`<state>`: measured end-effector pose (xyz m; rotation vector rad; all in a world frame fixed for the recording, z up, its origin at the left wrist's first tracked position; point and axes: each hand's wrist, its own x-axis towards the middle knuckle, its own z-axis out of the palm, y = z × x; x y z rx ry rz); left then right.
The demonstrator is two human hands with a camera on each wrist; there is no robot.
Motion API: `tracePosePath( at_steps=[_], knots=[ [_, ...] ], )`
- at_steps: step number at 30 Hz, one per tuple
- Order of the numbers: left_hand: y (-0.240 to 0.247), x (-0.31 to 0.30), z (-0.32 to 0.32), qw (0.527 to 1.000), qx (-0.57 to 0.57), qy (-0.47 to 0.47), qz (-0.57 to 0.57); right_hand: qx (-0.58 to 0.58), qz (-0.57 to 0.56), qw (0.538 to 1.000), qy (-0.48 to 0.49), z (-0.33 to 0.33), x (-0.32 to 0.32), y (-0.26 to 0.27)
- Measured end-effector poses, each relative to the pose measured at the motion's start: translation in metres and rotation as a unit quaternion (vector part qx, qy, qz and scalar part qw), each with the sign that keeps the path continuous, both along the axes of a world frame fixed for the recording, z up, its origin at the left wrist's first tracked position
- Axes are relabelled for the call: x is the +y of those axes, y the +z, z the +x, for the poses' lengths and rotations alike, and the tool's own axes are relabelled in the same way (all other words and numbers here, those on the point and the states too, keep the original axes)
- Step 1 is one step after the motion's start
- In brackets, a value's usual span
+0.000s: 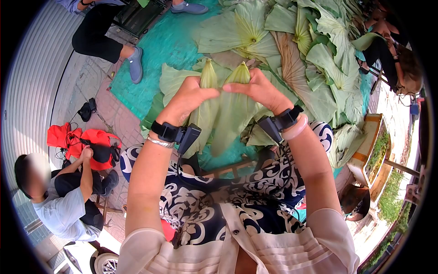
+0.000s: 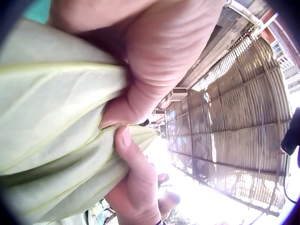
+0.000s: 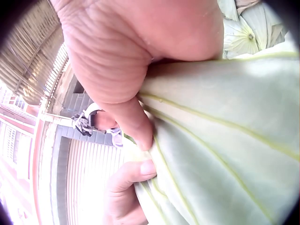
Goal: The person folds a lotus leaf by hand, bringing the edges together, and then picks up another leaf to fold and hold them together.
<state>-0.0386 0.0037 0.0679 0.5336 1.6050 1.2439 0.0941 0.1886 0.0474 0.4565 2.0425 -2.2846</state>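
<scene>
My left hand pinches a pale green folded lotus leaf section between thumb and fingers, its pointed tip upward. Close beside it, my right hand grips a second folded section, also tip up. Both thumbs point inward and nearly meet. In the left wrist view, yellowish ribs run along the gathered leaf toward the pinched spot, with my right thumb just below the left one. The right wrist view has the leaf fanning out from under my right thumb. Below the hands, the leaf hangs in front of my lap.
Many large lotus leaves lie overlapping on a teal ground sheet. A seated person is at the left by red bags. Other people's legs are at the upper left. A planter box stands at the right.
</scene>
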Motion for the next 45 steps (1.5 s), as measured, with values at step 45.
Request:
tracePosePath(
  at_steps=[45],
  knots=[
    [-0.013,-0.006,0.000,0.995,-0.087,-0.006,0.050,-0.062,0.031,0.997,0.024,-0.001,0.008,0.004]
  ],
)
